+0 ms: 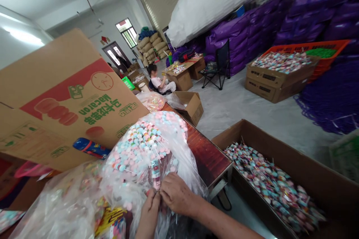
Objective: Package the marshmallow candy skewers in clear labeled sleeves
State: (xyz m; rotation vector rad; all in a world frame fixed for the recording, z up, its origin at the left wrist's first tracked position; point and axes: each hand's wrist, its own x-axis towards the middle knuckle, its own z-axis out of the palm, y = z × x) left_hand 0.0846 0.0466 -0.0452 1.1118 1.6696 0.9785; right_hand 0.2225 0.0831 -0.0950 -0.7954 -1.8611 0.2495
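Close together at the lower middle, my left hand (149, 209) and my right hand (177, 193) are both closed, fingertips pinching the near end of a candy skewer (155, 170) in a printed clear wrapper. Pink and white candy shows through the film. Exactly how the fingertips grip is hidden. Just beyond them, a large clear plastic bag (193, 164) lies open on the table, heaped with pink, blue and white candy skewers (140, 134) on thin sticks. A yellow printed packet (110, 218) lies to the left of my left hand.
A Macaron carton (64, 119) and a blue bottle (91, 147) stand left. The dark red table (207, 153) ends right of the bag. Beside it, a deep carton (280, 157) holds many wrapped candies (269, 183). Farther back are a seated person (161, 82) and a folding chair (218, 65).
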